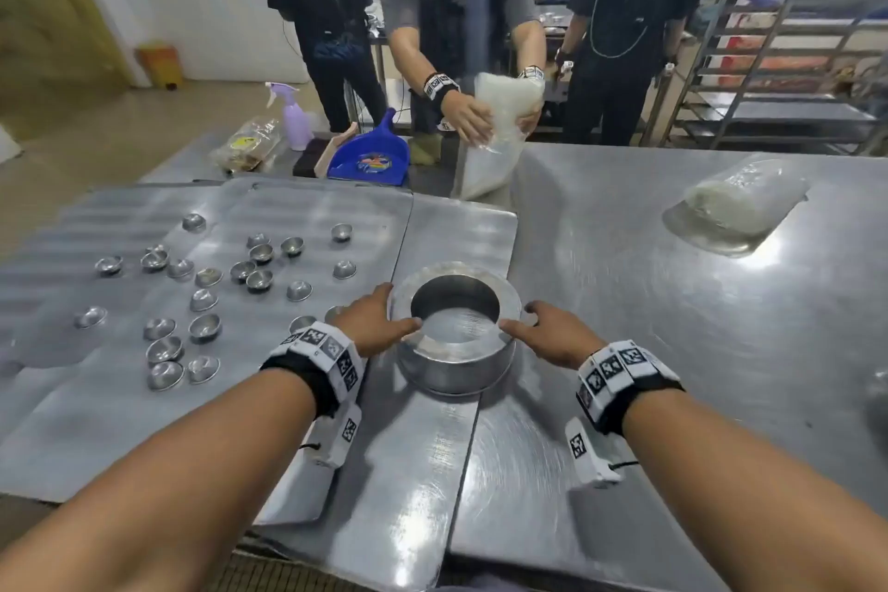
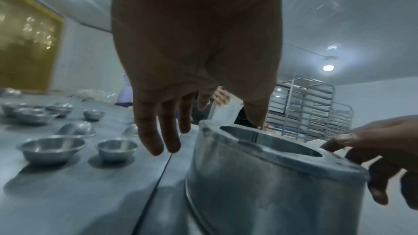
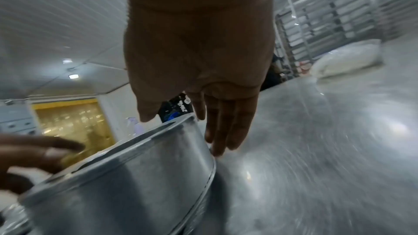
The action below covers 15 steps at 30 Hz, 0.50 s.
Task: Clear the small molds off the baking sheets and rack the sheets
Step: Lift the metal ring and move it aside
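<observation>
Several small round metal molds [image 1: 206,327] lie scattered on a baking sheet [image 1: 120,423] at the left; they also show in the left wrist view [image 2: 52,149]. A round metal pan [image 1: 456,361] with a wide ring-shaped rim stands at the centre. My left hand [image 1: 379,322] flanks its left side, thumb over the rim, fingers [image 2: 158,140] hanging straight and apart from the wall. My right hand [image 1: 543,332] flanks the right side, thumb at the rim, fingers [image 3: 221,131] straight beside the pan [image 3: 135,185]. Neither hand holds a mold.
Across the table a person handles a clear plastic bag [image 1: 495,130]. A blue dustpan [image 1: 370,154] and a spray bottle [image 1: 293,120] sit at the far left edge. A filled bag [image 1: 740,202] lies on the table at the right. A tall tray rack [image 1: 793,39] stands at the back right.
</observation>
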Tool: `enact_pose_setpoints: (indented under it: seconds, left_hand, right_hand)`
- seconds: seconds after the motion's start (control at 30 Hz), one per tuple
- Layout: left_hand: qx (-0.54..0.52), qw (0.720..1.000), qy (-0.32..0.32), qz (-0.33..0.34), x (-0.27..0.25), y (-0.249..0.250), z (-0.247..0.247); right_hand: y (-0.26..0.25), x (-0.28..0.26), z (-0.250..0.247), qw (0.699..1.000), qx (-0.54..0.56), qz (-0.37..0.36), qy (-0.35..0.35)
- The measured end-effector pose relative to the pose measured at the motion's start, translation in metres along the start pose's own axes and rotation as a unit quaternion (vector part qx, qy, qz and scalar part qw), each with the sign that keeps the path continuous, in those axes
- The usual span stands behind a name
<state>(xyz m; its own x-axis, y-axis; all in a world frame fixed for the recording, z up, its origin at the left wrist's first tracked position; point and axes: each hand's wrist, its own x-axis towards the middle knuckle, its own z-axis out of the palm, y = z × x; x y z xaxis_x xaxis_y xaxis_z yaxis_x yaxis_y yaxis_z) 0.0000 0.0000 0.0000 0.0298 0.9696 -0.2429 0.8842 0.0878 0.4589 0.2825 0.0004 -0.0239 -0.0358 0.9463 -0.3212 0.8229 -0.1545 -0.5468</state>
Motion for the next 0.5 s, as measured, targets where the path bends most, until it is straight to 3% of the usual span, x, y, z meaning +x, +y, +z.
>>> enact_pose_setpoints:
  seconds: [0.17, 0.3, 0.5]
  left_hand:
    - [-0.103, 0.992, -0.051, -0.047, 0.003, -0.002, 0.016]
    - [-0.241, 0.962, -0.099, -0.081, 0.014, -0.012, 0.021]
    - [-0.271, 0.945, -0.179, -0.032, 0.006, -0.012, 0.023]
  right_hand:
    - [-0.004, -0.004, 0.008, 0.992, 0.098, 0.045, -0.061]
    - [-0.006, -0.007, 0.016, 0.983, 0.159, 0.049, -0.072]
    - [0.008, -0.019, 0.028, 0.963, 0.248, 0.060, -0.081]
